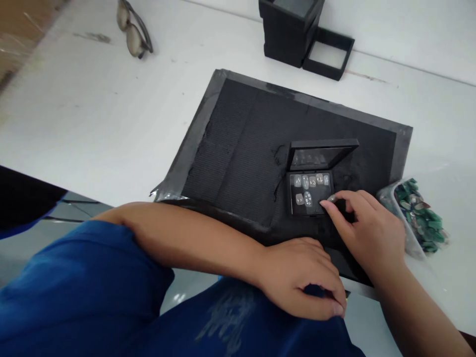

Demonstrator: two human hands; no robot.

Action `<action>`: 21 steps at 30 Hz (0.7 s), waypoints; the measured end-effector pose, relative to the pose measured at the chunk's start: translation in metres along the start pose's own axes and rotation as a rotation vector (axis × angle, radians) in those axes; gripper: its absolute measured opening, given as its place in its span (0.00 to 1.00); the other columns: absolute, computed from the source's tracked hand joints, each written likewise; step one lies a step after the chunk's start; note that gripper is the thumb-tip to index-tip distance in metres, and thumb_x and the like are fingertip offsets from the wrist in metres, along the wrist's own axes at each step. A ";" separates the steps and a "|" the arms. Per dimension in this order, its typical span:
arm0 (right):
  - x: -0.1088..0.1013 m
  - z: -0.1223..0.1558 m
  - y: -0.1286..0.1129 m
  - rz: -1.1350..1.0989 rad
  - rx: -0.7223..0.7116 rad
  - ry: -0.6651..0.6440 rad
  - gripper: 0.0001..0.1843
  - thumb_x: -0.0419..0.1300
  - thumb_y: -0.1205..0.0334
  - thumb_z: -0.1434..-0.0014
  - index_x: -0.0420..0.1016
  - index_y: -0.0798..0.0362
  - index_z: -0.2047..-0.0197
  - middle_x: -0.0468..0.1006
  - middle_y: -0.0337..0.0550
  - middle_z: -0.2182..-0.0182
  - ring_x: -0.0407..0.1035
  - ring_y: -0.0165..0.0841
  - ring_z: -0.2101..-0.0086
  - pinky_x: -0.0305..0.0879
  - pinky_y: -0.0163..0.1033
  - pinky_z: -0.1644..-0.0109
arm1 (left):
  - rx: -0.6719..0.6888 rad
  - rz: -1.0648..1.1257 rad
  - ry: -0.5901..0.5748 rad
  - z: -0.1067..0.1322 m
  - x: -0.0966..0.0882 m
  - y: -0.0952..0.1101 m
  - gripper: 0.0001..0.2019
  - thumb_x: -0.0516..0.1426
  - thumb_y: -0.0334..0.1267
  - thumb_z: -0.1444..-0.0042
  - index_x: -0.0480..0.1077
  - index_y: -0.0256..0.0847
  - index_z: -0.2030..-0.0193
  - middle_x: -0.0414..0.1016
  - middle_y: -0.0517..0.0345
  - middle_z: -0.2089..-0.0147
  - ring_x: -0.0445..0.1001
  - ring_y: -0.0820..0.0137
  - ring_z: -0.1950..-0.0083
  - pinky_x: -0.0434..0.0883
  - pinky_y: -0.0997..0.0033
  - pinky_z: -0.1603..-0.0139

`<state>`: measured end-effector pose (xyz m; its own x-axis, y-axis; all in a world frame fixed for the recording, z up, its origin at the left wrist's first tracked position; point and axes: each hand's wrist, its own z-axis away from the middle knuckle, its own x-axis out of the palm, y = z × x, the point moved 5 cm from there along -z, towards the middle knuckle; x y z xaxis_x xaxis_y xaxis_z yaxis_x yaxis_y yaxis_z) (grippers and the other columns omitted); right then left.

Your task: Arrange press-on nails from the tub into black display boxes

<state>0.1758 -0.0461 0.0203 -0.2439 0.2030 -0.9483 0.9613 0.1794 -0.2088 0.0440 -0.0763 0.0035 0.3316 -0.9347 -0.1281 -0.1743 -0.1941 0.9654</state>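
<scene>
A small black box (295, 208) with its hinged lid (320, 151) raised stands open on a black mat (238, 144). Several pale engraved stones (308, 186) lie inside it. My right hand (366, 230) is at the box's lower right corner, thumb and forefinger pinched on a small pale stone (331, 198). My left hand (305, 282) rests over my lap at the table's near edge, fingers curled down; nothing shows in it.
A clear bag of green stones (418, 213) lies right of the mat. Stacked black boxes (290, 25) and an empty black tray (329, 52) stand at the back. Glasses (132, 29) lie at the far left of the white table (92, 114).
</scene>
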 end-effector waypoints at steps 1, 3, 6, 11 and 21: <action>0.000 0.000 0.000 -0.006 0.006 -0.002 0.18 0.59 0.44 0.33 0.79 0.51 0.58 0.78 0.41 0.70 0.70 0.30 0.73 0.55 0.37 0.73 | 0.009 0.000 0.005 0.000 0.000 0.000 0.06 0.57 0.39 0.36 0.76 0.44 0.62 0.83 0.62 0.64 0.78 0.74 0.64 0.68 0.71 0.54; 0.000 0.000 0.001 -0.028 0.023 -0.007 0.19 0.60 0.43 0.34 0.79 0.51 0.56 0.78 0.41 0.70 0.70 0.30 0.72 0.55 0.37 0.72 | 0.029 -0.003 0.014 0.000 0.000 0.001 0.06 0.58 0.39 0.36 0.76 0.44 0.62 0.83 0.62 0.64 0.78 0.74 0.64 0.68 0.71 0.54; -0.003 0.001 0.003 -0.081 0.031 -0.017 0.19 0.60 0.47 0.33 0.77 0.51 0.48 0.79 0.41 0.68 0.72 0.32 0.70 0.59 0.37 0.71 | 0.040 -0.009 0.017 0.000 0.000 0.000 0.06 0.58 0.39 0.36 0.76 0.44 0.62 0.83 0.62 0.64 0.79 0.74 0.64 0.68 0.71 0.54; -0.004 0.003 0.002 -0.088 -0.077 -0.053 0.16 0.56 0.63 0.31 0.78 0.47 0.44 0.81 0.43 0.60 0.75 0.34 0.64 0.65 0.39 0.67 | 0.044 -0.016 0.005 0.001 0.000 0.000 0.06 0.58 0.39 0.36 0.77 0.43 0.61 0.83 0.62 0.64 0.78 0.74 0.64 0.68 0.71 0.55; -0.005 -0.005 -0.001 -0.234 -0.037 0.012 0.06 0.62 0.59 0.34 0.81 0.48 0.60 0.81 0.42 0.65 0.76 0.35 0.65 0.71 0.43 0.62 | 0.060 -0.016 0.016 0.001 -0.001 0.002 0.08 0.58 0.38 0.36 0.78 0.40 0.61 0.83 0.61 0.64 0.78 0.74 0.65 0.68 0.70 0.55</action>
<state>0.1753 -0.0427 0.0267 -0.4613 0.1632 -0.8721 0.8731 0.2582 -0.4135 0.0429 -0.0760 0.0049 0.3491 -0.9267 -0.1390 -0.2243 -0.2267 0.9478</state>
